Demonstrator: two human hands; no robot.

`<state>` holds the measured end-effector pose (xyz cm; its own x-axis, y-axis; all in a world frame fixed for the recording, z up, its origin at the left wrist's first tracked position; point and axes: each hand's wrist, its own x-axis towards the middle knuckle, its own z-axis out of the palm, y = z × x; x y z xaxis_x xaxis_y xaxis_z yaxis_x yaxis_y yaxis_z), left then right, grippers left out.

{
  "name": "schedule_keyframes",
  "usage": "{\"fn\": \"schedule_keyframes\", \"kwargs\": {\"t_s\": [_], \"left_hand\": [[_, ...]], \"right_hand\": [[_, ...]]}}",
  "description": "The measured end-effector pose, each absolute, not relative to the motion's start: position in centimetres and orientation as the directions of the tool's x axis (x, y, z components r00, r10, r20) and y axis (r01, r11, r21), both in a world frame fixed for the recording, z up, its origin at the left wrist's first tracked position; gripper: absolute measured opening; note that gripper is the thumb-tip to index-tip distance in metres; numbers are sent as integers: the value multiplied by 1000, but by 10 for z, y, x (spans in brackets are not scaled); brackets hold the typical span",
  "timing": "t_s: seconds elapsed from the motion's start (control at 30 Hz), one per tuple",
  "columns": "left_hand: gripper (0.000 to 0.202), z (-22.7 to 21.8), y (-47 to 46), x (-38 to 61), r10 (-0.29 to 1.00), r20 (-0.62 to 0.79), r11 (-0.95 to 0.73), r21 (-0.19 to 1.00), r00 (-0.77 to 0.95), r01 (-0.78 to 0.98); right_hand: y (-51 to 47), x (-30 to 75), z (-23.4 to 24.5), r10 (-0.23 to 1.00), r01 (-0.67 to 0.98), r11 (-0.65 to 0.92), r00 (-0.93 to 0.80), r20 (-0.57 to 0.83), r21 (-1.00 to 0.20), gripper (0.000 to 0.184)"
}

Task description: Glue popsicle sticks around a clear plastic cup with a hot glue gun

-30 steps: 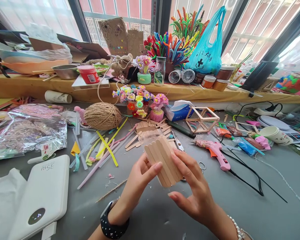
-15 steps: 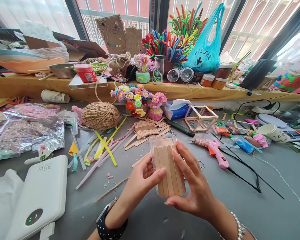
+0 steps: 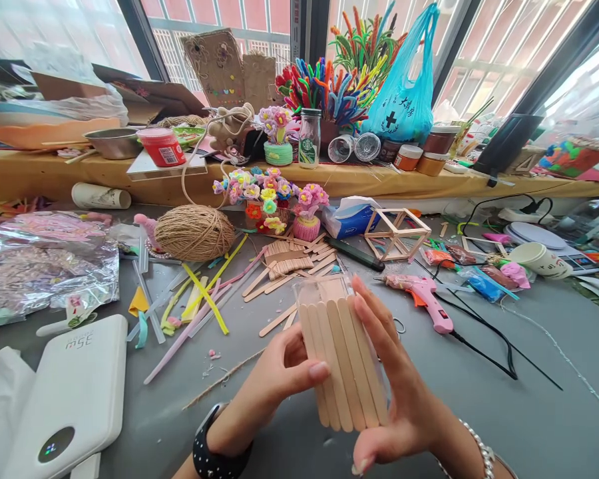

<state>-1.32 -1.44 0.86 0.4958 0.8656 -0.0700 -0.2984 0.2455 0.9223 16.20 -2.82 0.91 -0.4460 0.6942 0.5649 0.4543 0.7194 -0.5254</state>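
Observation:
Both hands hold a clear plastic cup clad in several wooden ice-lolly sticks (image 3: 343, 362), upright and close to the camera. My left hand (image 3: 279, 379) grips its left side, thumb pressed on the sticks. My right hand (image 3: 394, 392) wraps round its right side, fingers laid along the sticks. Loose wooden sticks (image 3: 287, 263) lie on the grey table behind it.
A pink glue gun (image 3: 422, 293) with black cord lies to the right, a stick cube frame (image 3: 397, 234) behind it. A twine ball (image 3: 194, 232), coloured strips (image 3: 204, 299) and a white power bank (image 3: 64, 392) lie left. Pipe-cleaner flowers (image 3: 269, 196) stand near the cluttered shelf.
The stick-covered cup has been turned from tilted to upright and drawn nearer the camera. Both hands stayed on it, the right hand sliding along its side.

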Motion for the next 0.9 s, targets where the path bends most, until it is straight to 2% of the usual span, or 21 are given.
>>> {"fn": "schedule_keyframes", "kwargs": {"t_s": [0.27, 0.43, 0.67, 0.9], "left_hand": [[54, 12, -10, -13, 872, -51, 209, 938, 487, -277], [54, 14, -7, -16, 864, -79, 220, 948, 496, -232], [47, 13, -8, -15, 866, -92, 210, 959, 491, -191], [44, 7, -8, -16, 883, -103, 208, 960, 459, -185]], "right_hand": [[-28, 161, 10, 698, 500, 713, -449, 557, -491, 97], [-26, 165, 11, 691, 558, 715, -472, 547, -421, 94], [-22, 169, 9, 636, 648, 718, -463, 617, -254, 86], [-19, 170, 9, 644, 653, 713, -465, 607, -256, 83]]}}
